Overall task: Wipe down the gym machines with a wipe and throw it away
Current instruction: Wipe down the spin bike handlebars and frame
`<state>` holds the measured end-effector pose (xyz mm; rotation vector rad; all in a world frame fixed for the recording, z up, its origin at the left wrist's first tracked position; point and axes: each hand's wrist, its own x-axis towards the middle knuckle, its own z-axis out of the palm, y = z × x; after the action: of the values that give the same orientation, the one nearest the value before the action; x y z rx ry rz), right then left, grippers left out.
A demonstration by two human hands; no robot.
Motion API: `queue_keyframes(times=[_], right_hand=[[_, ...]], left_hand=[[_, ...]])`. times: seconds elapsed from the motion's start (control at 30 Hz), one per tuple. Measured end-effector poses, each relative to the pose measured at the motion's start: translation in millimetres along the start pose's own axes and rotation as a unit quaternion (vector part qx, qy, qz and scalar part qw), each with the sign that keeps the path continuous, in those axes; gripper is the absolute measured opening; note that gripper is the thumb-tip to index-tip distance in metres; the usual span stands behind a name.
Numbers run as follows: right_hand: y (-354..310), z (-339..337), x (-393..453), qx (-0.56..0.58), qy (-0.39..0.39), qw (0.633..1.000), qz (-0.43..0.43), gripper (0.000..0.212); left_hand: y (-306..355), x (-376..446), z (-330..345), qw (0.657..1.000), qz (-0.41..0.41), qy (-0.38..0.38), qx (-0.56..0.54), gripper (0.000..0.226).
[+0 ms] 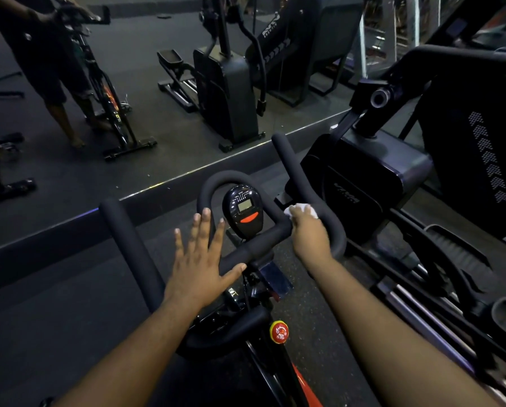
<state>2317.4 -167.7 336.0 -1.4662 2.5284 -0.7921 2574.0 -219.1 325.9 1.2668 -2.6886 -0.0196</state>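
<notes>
A spin bike's black padded handlebar fills the middle of the head view, with a small console in its centre loop. My right hand grips a crumpled white wipe and presses it on the right bend of the handlebar. Fingers spread and straight, my left hand hovers over the bar's left centre, thumb tip at the bar. A red and yellow knob sits on the frame below.
A wall mirror rises from a ledge just beyond the bike, reflecting a person and other machines. An elliptical machine stands close on the right, its rails running alongside my right arm. Dark rubber floor lies to the left.
</notes>
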Motion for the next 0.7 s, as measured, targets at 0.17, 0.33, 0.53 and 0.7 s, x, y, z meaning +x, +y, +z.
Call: queue_keyframes(times=[0.17,0.33,0.53,0.7], right_hand=[[-21,6,-54,0.107,-0.008,0.994,-0.029,0.031],[-6,-26,-45,0.286,0.025,0.958,0.007,0.037],[-6,-5,-22,0.109,-0.013,0.993,0.044,0.037],[-35,15,-62,0.106,-0.022,0.994,0.001,0.040]], left_hand=[[1,-1,1,1.000,-0.002,-0.001,-0.005,0.105],[1,-1,-2,1.000,-0.002,-0.014,-0.009,0.106],[2,-3,-3,1.000,-0.001,-0.011,-0.023,0.108],[1,-1,-2,1.000,0.002,-0.004,-0.025,0.110]])
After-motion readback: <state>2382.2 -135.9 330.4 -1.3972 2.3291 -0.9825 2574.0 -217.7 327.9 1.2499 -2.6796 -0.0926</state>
